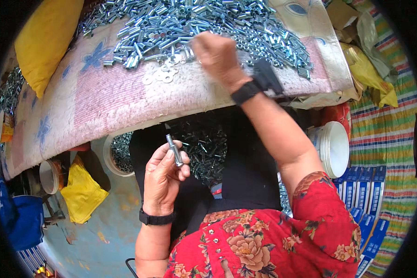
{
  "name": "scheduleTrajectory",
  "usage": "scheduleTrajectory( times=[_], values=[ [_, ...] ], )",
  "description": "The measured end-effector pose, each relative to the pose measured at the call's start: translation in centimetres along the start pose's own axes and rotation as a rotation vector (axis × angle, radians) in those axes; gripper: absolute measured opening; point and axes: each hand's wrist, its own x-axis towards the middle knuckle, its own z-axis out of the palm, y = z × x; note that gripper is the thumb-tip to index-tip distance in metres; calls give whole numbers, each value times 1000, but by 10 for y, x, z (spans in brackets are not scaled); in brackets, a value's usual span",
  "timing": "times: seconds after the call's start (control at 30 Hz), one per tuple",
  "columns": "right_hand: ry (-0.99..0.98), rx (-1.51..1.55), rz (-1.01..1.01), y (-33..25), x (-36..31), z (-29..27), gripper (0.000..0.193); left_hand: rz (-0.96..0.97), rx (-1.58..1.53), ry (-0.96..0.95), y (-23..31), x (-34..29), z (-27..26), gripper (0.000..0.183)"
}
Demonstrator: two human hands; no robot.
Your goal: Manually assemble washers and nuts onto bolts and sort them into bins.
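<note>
A broad counter (102, 99), draped in a faded pink cloth with blue flowers, fills the space beyond both hands. Along its far side lies a big heap of bright metal sleeves and nuts (194, 21), with a scatter of flat washers (164, 74) at the heap's near edge, just left of the right hand.

Below the counter edge, between the two forearms, a dark bag of small metal pieces (204, 148) sits open (finished ones or more stock, I cannot tell), and a white bucket (333, 148) stands to the right of the right forearm.

The right hand (217, 55) is stretched out over the heap's edge, fingers curled down onto the loose parts; whether it has pinched one is hidden by the back of the hand. The left hand (164, 178) waits close to the body, thumb and fingertips pinching a single bolt (174, 150) that stands nearly upright above the palm.

Judging by the size of the heap, most of the pile remains to be worked through; this bolt looks bare for now.
</note>
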Motion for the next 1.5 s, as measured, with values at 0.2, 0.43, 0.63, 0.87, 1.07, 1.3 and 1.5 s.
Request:
scheduleTrajectory(
  times=[0.2, 0.43, 0.63, 0.87, 1.07, 1.3, 1.5],
  values=[
    [-172, -115, 210, 34, -29, -55, 16, -47, -3, -46, -12, 8, 3, 25],
    [-420, -240, 26, 27, -39, -47, 15, -56, 58, -57, -12, 8, 8, 24],
    [-589, -332, 105, 25, -29, -40, 23, -62, 85, -49, -14, 9, 11, 24],
    [-581, -475, 90, 20, -28, -33, 19, -30, 227, -66, -11, 14, 24, 24],
    [-419, 507, 317, -41, -21, -75, 13, 177, 483, -73, -8, 25, 32, 27],
    [-445, 995, 732, -76, -66, -92, 13, 332, 638, -128, -24, 33, 45, 25],
    [-279, 1500, 1079, -85, -76, -101, 29, 531, 780, -151, -33, 39, 47, 24]
  ],
)
